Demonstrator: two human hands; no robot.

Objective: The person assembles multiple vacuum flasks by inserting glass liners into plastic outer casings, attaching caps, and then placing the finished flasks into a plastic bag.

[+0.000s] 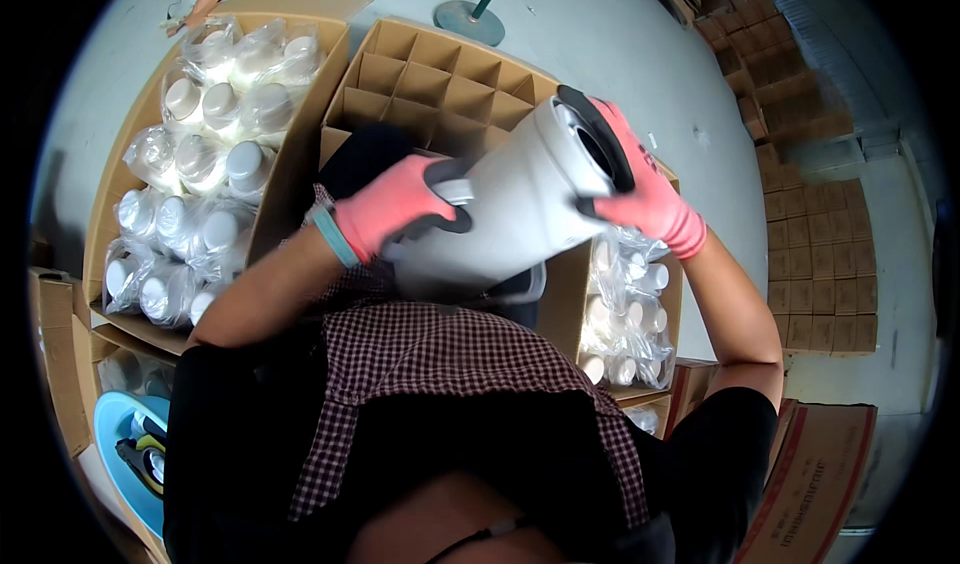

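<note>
A large white vacuum-jug-like cylinder [490,219] lies tilted between my hands, blurred by motion. Its upper right end shows a ringed rim with a dark opening. My left hand [400,209], in a pink glove with dark grey fingertips, closes on its left side by a small white piece that may be a handle. My right hand [640,184], in a matching glove, wraps round the rim end, thumb below and fingers over the top. Behind the cylinder stands a divided cardboard box [425,84]; its visible compartments hold nothing.
At the left, an open carton [270,174] holds several white-capped items in clear plastic bags. Another carton of bagged white items [627,314] stands at the right. A blue basin [112,424] sits lower left. A green stand base [470,24] and stacked brown boxes [820,264] are farther off.
</note>
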